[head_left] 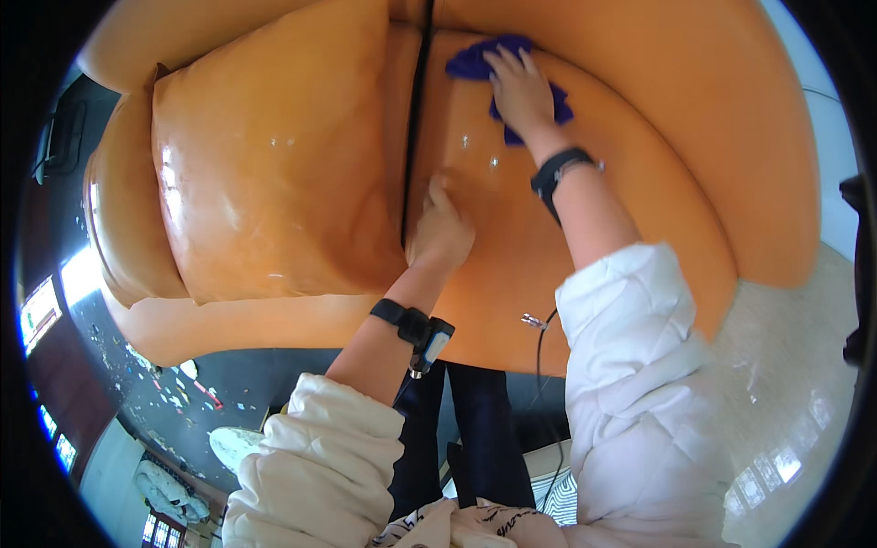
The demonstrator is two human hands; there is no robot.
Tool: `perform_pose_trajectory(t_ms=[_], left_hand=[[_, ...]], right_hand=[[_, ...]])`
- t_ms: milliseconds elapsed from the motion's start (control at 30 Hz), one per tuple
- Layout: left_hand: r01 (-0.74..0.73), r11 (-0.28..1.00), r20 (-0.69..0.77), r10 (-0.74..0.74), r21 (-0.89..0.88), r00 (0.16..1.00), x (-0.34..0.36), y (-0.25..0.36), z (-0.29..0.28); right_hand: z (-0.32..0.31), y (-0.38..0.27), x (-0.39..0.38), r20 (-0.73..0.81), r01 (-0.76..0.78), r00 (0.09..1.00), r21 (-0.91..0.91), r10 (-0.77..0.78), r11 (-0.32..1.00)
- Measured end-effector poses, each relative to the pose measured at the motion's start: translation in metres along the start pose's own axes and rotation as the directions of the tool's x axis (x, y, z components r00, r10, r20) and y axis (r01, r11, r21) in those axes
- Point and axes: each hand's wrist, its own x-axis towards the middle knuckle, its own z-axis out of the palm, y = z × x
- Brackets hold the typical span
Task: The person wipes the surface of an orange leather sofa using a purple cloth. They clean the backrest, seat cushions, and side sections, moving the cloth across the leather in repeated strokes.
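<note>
A glossy orange leather sofa [512, 237] fills the view, with a loose orange cushion [274, 155] on its left part. My right hand [524, 91] reaches to the far side of the seat and presses a crumpled purple cloth [475, 62] against the leather. Its fingers lie over the cloth, which sticks out on both sides. My left hand [443, 228] rests on the seat beside the dark gap [418, 119] at the cushion's right edge. One digit points away from me; the others are partly hidden near the gap. I see nothing held there.
Dark straps with small devices sit on both wrists. A black cable [541, 365] with a metal connector [533, 320] hangs by my right sleeve at the sofa's front edge. Scraps litter the dark floor [247, 388] at left. The curved backrest [731, 110] rises at right.
</note>
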Motion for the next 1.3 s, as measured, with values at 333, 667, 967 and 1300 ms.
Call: perform_pose_trajectory(t_ms=[333, 667, 967, 1300], left_hand=[[-0.005, 0.999, -0.054, 0.002, -0.049, 0.999, 0.007, 0.0, 0.005], [-0.305, 0.843, -0.435, 0.096, -0.443, 0.895, -0.017, -0.015, 0.0], [-0.202, 0.923, -0.323, 0.092, -0.328, 0.942, 0.032, 0.001, 0.01], [-0.172, 0.982, -0.23, 0.151, -0.072, 0.961, 0.038, 0.006, 0.032]], right_hand=[[0.01, -0.019, 0.043, 0.173, 0.078, 0.981, 0.078, -0.091, 0.994], [0.009, -0.121, -0.203, 0.204, 0.471, 0.823, 0.276, -0.53, 0.838], [-0.018, -0.014, -0.154, -0.013, 0.547, 0.835, 0.116, -0.55, 0.829], [-0.03, 0.082, -0.049, -0.152, 0.085, 0.986, 0.115, -0.067, 0.99]])
